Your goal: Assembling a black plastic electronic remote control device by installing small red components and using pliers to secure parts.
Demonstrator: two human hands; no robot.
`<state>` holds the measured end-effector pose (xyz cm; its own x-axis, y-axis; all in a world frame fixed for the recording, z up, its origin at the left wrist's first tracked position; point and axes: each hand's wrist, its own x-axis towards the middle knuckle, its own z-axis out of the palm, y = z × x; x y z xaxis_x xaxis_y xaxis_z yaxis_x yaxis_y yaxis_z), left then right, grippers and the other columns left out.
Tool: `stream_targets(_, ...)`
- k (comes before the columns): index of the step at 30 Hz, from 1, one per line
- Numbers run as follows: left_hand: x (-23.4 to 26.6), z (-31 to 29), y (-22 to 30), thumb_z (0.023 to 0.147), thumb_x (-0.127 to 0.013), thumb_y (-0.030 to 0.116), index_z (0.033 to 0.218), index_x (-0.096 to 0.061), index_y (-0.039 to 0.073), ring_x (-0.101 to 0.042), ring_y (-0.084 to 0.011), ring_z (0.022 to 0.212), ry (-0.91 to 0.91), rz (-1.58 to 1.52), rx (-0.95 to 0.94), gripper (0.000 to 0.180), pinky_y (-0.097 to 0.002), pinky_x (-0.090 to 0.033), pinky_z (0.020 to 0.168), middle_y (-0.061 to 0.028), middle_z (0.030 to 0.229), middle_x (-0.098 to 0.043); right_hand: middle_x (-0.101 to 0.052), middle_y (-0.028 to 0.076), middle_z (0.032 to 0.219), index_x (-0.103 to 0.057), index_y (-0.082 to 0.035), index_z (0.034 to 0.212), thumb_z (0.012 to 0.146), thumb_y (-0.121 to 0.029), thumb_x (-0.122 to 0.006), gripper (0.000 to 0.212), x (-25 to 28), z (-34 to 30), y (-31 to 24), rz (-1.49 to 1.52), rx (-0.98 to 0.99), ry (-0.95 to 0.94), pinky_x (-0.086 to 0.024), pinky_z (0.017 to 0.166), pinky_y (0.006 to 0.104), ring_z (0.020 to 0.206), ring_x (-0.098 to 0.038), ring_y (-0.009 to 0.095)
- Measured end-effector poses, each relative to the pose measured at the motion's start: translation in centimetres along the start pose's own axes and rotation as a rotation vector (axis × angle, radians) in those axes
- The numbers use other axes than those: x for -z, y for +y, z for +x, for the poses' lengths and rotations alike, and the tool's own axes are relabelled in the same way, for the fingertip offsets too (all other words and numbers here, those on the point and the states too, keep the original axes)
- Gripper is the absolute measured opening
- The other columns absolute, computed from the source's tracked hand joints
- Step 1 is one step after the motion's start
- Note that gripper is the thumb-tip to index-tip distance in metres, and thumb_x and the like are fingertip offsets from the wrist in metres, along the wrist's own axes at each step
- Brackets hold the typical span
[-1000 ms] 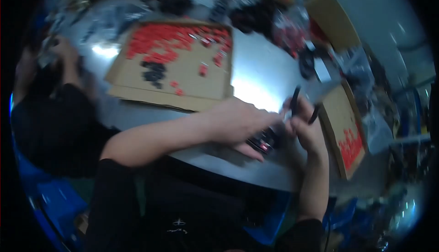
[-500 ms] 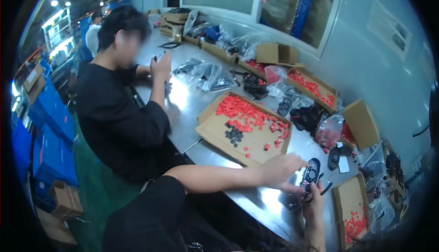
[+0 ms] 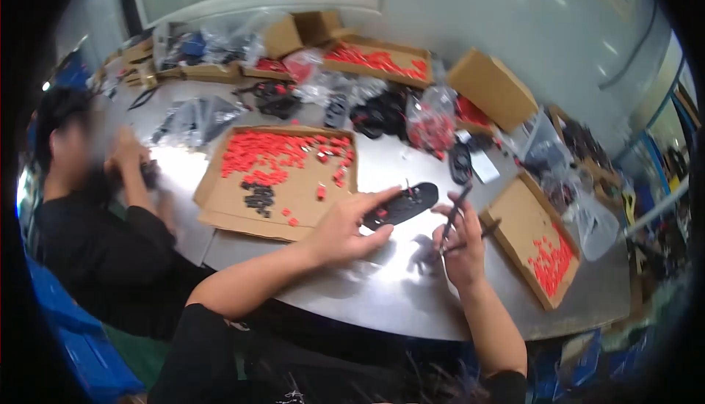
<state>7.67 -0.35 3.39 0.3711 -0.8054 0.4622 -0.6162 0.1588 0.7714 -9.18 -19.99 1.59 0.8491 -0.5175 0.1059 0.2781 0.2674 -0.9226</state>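
My left hand (image 3: 344,229) grips the near-left end of a flat black oval plastic part (image 3: 407,204) between thumb and fingers. The part is tilted above the metal table and has a small red spot near my fingers. To its right, my right hand (image 3: 464,253) is closed around a dark two-armed hand tool (image 3: 453,213), which looks like pliers. Its arms spread apart on either side of my fingers; blur hides its exact form. The tool and the oval part are apart.
A cardboard tray (image 3: 213,209) of red and black small pieces lies left of my hands; another tray (image 3: 507,220) with red pieces is at right. Bagged parts (image 3: 431,121), boxes and black parts line the back. At left a co-worker (image 3: 95,235) sits at the same metal table (image 3: 323,294).
The view has swung right. The oval part, earlier held upright between both hands, is now in my left hand alone and turned flatter. My right hand has moved apart from it with the tool.
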Motion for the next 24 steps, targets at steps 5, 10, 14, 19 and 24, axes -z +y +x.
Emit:
stream_targets(5, -0.6, -0.3, -0.1, 0.078, -0.072, 0.014, 0.162, -0.029, 0.002, -0.066, -0.0282, 0.106, -0.308, 0.027, -0.040, 0.096, -0.0393, -0.050, 0.099, -0.0180, 0.115, -0.066, -0.068, 0.011, 0.118, -0.044, -0.003, 0.148, 0.095, -0.024, -0.071, 0.063, -0.6, 0.2, -1.6, -0.094, -0.264, -0.090, -0.054, 0.085, 0.0281, 0.098, -0.068, 0.015)
stream_targets(10, -1.5, -0.7, -1.0, 0.075, -0.080, 0.022, 0.160, -0.034, 0.005, -0.064, -0.0336, 0.099, -0.307, -0.198, 0.013, 0.099, -0.0416, -0.052, 0.092, -0.0187, 0.108, -0.066, -0.064, 0.001, 0.101, -0.049, -0.003, 0.146, 0.089, -0.012, -0.075, 0.063, 0.2, 0.6, -3.0, -0.171, -0.425, -0.290, -0.048, 0.087, 0.0242, 0.095, -0.061, 0.009)
stream_targets(14, -1.2, -0.6, -0.9, 0.070, -0.094, 0.034, 0.143, -0.051, 0.004, -0.065, -0.0269, 0.099, -0.300, -0.116, -0.011, 0.090, -0.0373, -0.052, 0.088, -0.0126, 0.108, -0.066, -0.059, 0.001, 0.100, -0.048, -0.003, 0.145, 0.085, -0.003, -0.074, 0.066, -0.9, -0.1, -3.9, -0.185, -0.458, -0.362, -0.042, 0.083, 0.0226, 0.094, -0.054, 0.008)
stream_targets(19, -1.4, -1.0, -1.7, 0.067, -0.097, 0.034, 0.117, -0.064, 0.005, -0.065, -0.0259, 0.096, -0.344, -0.114, -0.038, 0.066, -0.0343, -0.052, 0.083, -0.0080, 0.101, -0.065, -0.060, 0.006, 0.113, -0.045, -0.001, 0.148, 0.084, -0.015, -0.078, 0.074, -0.5, 0.1, -3.6, -0.311, -0.436, -0.337, -0.041, 0.079, 0.0216, 0.089, -0.055, 0.008)
stream_targets(24, -3.1, -2.1, -1.1, 0.068, -0.092, 0.035, 0.100, -0.060, 0.007, -0.060, -0.0300, 0.088, -0.334, 0.145, -0.033, 0.053, -0.0412, -0.050, 0.077, -0.0078, 0.092, -0.060, -0.055, 0.014, 0.133, -0.035, -0.003, 0.157, 0.082, -0.073, -0.065, 0.107, 0.0, -0.1, -2.6, -0.349, 0.073, -0.128, -0.043, 0.066, 0.0239, 0.078, -0.053, 0.010)
